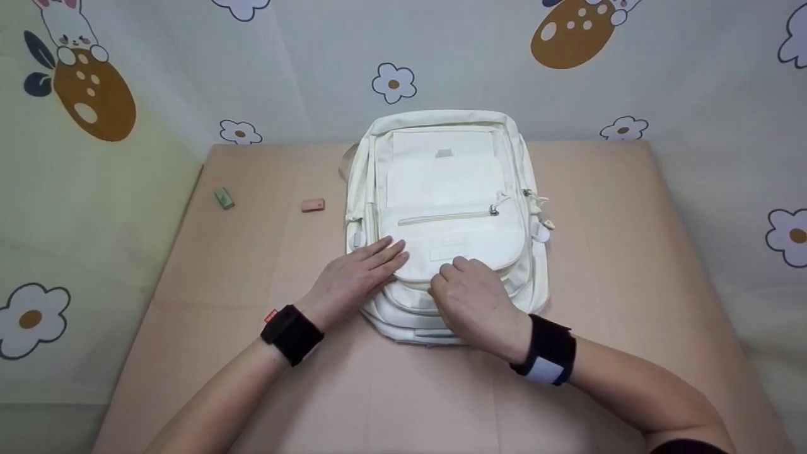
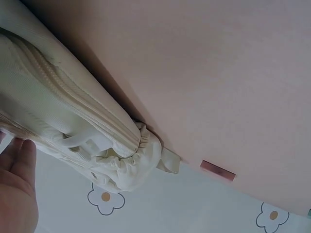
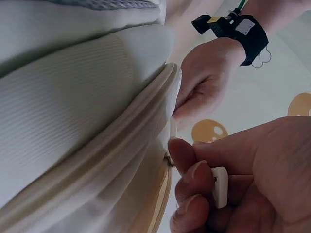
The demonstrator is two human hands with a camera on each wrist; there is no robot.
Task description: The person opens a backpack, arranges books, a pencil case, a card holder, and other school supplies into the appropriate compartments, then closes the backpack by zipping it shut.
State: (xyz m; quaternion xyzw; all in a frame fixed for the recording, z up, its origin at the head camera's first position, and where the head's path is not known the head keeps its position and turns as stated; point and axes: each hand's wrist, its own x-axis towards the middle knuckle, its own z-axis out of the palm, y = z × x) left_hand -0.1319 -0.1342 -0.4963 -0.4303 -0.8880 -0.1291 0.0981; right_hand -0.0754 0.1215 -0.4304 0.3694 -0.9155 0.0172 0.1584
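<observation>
A white backpack [image 1: 451, 180] lies front side up on the table, its top toward the far side. My left hand [image 1: 356, 277] rests on the left side of its front pocket, fingers extended. With curled fingers, my right hand [image 1: 476, 306] holds a zipper pull [image 3: 220, 187] at the lower edge of that pocket. Close up in the right wrist view, the white pull sits among the fingers, and the small metal slider [image 3: 168, 160] is by the fingertips. A short zipper [image 1: 447, 218] crosses the pocket above both hands.
Left of the backpack lie a pink eraser-like block [image 1: 313, 205] and a green one [image 1: 224, 198]. The table [image 1: 265, 252] has a pinkish-beige cover. Patterned cloth [image 1: 315, 69] with flowers and rabbits hangs behind and at both sides.
</observation>
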